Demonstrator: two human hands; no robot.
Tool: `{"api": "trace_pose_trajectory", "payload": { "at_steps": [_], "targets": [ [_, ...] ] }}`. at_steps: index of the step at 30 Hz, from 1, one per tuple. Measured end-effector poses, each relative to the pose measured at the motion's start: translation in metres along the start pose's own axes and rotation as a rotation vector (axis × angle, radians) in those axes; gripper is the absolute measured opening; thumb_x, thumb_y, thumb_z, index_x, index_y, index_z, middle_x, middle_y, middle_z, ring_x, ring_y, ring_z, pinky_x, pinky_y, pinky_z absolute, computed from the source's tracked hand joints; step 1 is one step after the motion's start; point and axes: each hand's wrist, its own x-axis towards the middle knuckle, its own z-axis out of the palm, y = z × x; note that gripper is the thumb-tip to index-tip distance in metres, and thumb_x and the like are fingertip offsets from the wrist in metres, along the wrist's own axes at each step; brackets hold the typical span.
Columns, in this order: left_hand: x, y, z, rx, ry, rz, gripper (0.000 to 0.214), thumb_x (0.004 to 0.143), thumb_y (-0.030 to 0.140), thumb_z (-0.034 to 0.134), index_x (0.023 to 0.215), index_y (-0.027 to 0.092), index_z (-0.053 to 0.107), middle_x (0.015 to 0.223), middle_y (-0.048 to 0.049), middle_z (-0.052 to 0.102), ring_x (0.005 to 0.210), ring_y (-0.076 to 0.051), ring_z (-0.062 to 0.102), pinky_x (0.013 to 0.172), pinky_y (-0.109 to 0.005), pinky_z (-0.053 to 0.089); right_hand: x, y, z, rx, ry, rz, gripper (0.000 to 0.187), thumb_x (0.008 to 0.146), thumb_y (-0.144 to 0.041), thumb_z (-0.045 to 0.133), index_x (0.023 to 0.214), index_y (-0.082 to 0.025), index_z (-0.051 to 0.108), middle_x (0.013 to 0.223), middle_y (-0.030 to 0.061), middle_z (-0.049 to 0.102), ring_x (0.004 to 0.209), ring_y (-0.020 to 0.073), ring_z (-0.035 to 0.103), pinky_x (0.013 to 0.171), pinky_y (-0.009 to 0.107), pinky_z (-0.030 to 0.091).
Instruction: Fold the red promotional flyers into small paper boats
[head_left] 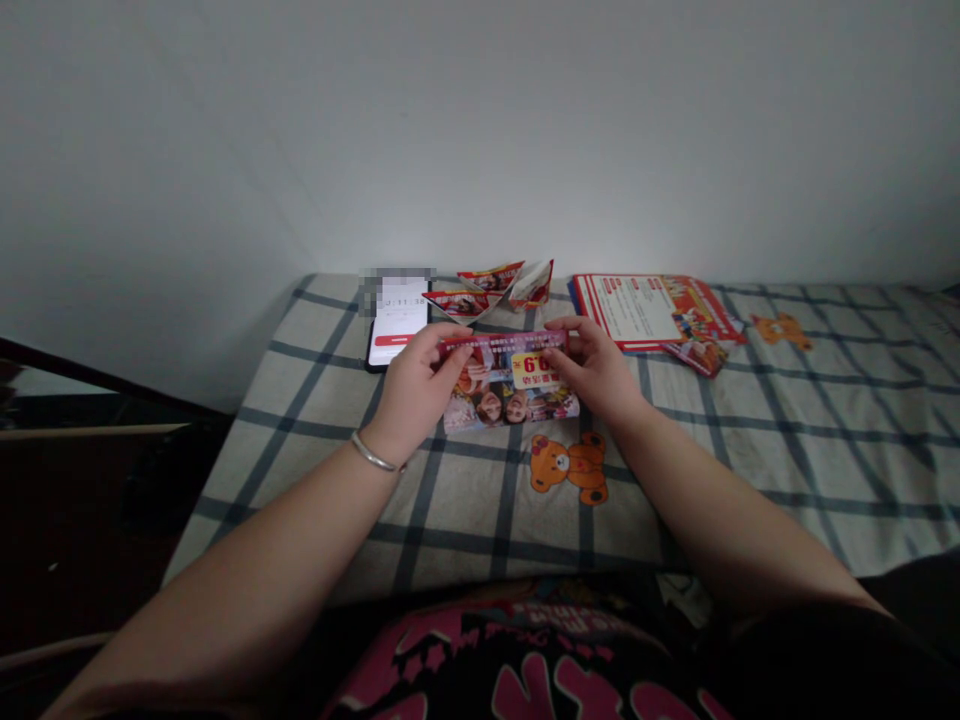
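A printed paper flyer (499, 395), apparently folded, is stretched between my two hands, its printing upside down to me. My left hand (421, 378) pinches its left end between thumb and fingers. At the opposite end, my right hand (598, 372) grips the upper right corner the same way. Just beyond the flyer stand several folded paper pieces (459, 303) in red and white. A phone (400, 318) with a lit screen lies to the left of them, close to my left hand.
To the right lies a stack of red-and-white flyers (637, 312), with a small folded paper piece (701, 357) at its near edge. A checked cloth (465, 510) with printed bears covers the surface. A white wall (480, 130) rises behind it. The surface's left edge drops to a dark area.
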Motion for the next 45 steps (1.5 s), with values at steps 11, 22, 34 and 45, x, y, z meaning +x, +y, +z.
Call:
{"api": "trace_pose_trajectory", "payload": {
  "at_steps": [11,22,34,45],
  "targets": [
    [-0.0004,-0.0025,0.0010,0.028,0.024,0.006,0.019,0.090,0.031,0.060,0.104,0.021,0.064,0.082,0.0000,0.068,0.067,-0.014,0.064,0.061,-0.026,0.052,-0.0022,0.0017,0.0003,-0.087,0.052,-0.075,0.032,0.082,-0.042,0.068,0.108,-0.026,0.061,0.081,-0.0007,0.069,0.070,0.0160,0.067,0.065,0.032,0.056],
    [-0.0007,0.0022,0.0011,0.022,0.008,0.010,0.015,0.089,0.031,0.058,0.100,0.021,0.062,0.076,0.0012,0.065,0.063,-0.013,0.062,0.057,-0.025,0.049,0.0002,0.0029,0.0017,-0.059,0.116,-0.065,0.025,0.081,-0.044,0.067,0.096,-0.026,0.059,0.084,0.0005,0.071,0.077,0.0180,0.069,0.071,0.035,0.058],
    [-0.0004,-0.0026,0.0025,-0.003,0.033,0.027,0.017,0.092,0.033,0.058,0.102,0.020,0.063,0.090,-0.0019,0.071,0.080,-0.015,0.068,0.076,-0.029,0.057,-0.0002,0.0052,-0.0005,-0.057,0.112,-0.056,0.022,0.084,-0.039,0.065,0.100,-0.027,0.057,0.077,-0.0017,0.070,0.067,0.0166,0.067,0.060,0.032,0.055],
    [-0.0010,0.0006,0.0000,0.149,-0.004,0.058,0.021,0.095,0.031,0.053,0.104,0.020,0.067,0.097,-0.0031,0.074,0.085,-0.016,0.069,0.080,-0.029,0.057,0.0006,0.0037,-0.0012,-0.111,0.112,-0.053,0.024,0.084,-0.042,0.064,0.101,-0.026,0.059,0.076,-0.0013,0.071,0.068,0.0172,0.068,0.061,0.032,0.054]
  ]
}}
